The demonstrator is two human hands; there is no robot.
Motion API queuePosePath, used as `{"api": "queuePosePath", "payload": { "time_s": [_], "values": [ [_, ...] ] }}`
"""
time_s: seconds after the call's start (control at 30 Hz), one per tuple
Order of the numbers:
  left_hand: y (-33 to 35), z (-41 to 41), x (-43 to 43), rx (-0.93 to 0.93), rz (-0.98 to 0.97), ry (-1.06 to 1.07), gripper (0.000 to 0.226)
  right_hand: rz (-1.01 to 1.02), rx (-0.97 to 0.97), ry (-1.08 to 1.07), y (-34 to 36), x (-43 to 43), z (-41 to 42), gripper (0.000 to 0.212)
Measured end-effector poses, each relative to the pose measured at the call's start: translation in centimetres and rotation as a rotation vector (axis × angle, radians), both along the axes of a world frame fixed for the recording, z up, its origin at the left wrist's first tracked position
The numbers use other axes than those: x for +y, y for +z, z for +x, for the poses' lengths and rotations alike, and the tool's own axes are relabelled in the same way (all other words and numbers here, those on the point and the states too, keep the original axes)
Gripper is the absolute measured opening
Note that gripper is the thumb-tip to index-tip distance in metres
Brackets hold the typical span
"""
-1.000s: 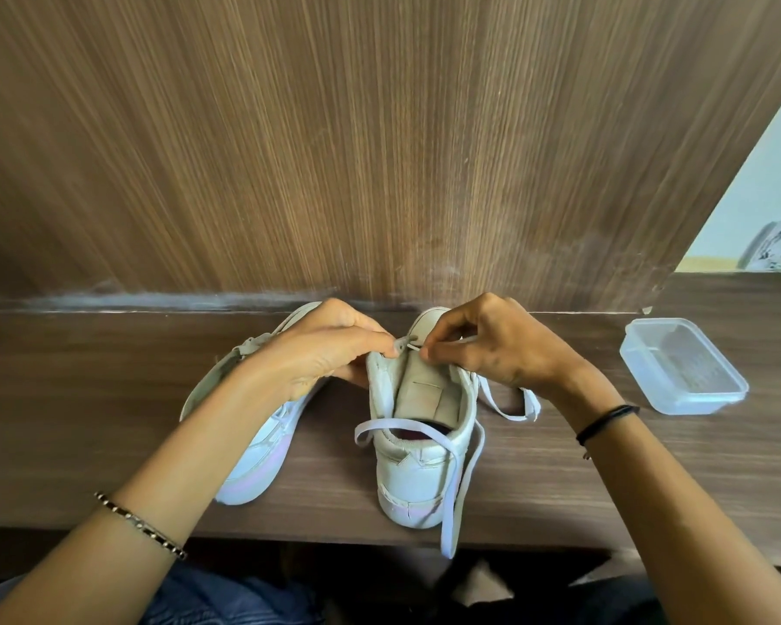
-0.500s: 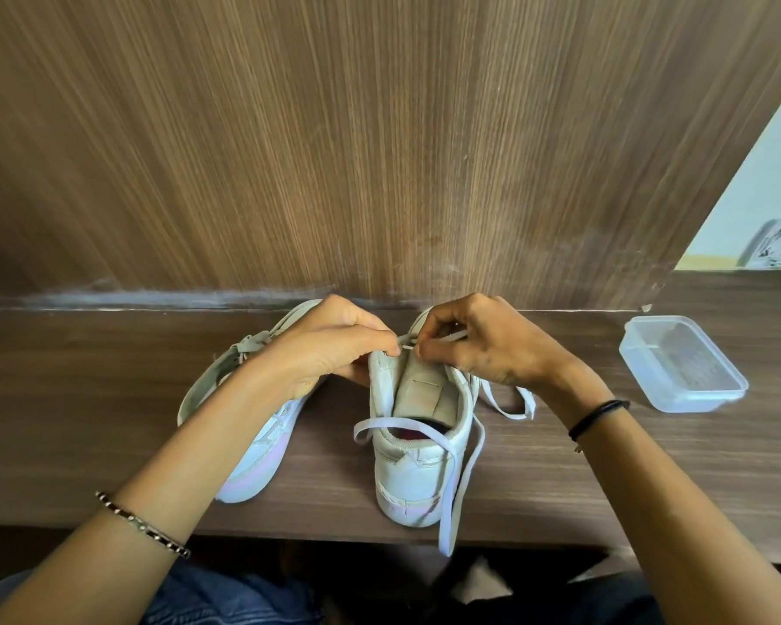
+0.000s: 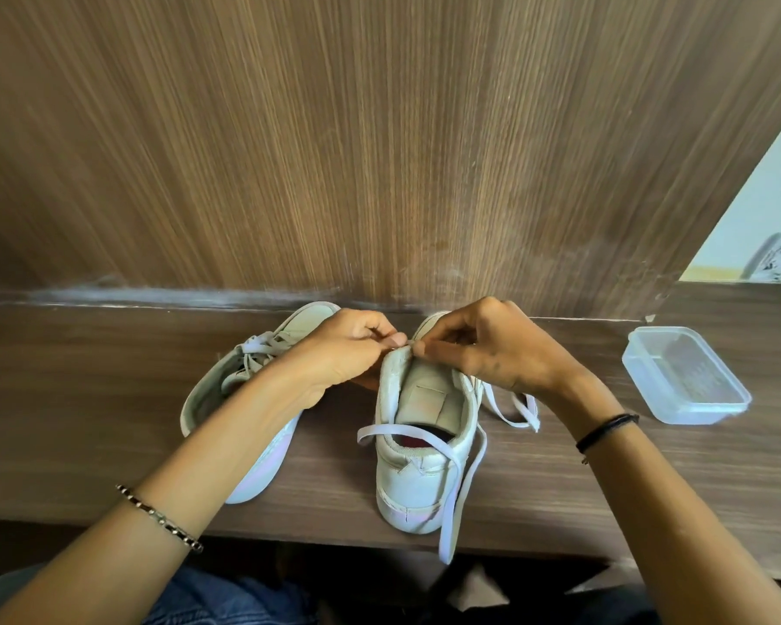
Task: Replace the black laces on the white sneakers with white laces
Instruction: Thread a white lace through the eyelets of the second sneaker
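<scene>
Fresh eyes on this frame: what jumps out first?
Two hands meet at center: the left hand and right hand pinch a white lace at the tongue of the right sneaker, whose loose end trails over the wooden shelf edge. A second sneaker lies tilted to its left, and a clear plastic container sits at far right.

Just the one camera, strapped on my head, wide-angle, looking forward and down over my forearms at the wooden shelf (image 3: 86, 399) and back panel (image 3: 379, 151), close up, so nothing overlaps.
</scene>
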State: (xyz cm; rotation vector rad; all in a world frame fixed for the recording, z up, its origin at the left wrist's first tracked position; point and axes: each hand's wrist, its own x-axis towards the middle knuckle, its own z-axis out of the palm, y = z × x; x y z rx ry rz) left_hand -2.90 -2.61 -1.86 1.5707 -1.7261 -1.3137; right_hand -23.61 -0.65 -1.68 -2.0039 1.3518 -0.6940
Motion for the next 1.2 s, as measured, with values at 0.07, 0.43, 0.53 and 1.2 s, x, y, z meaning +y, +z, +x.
{"api": "queuePosePath", "payload": {
  "time_s": [0.07, 0.43, 0.53, 1.2],
  "values": [
    [0.0, 0.5, 0.1, -0.043, -0.073, 0.022, 0.02, 0.004, -0.062, -0.041, 0.1, 0.3, -0.4, 0.017],
    [2.9, 2.0, 0.4, 0.549, 0.036, 0.277, 0.03, -0.025, -0.064, -0.111, -0.1, 0.3, -0.2, 0.025],
    [3.7, 2.7, -0.1, 0.439, -0.099, 0.133, 0.025, -0.048, -0.032, -0.118, -0.2, 0.0, -0.1, 0.028],
    [7.3, 4.4, -0.1, 1.046, -0.072, 0.217, 0.033, -0.05, -0.024, -0.126, -0.4, -0.3, 0.0, 0.029]
  ]
}}
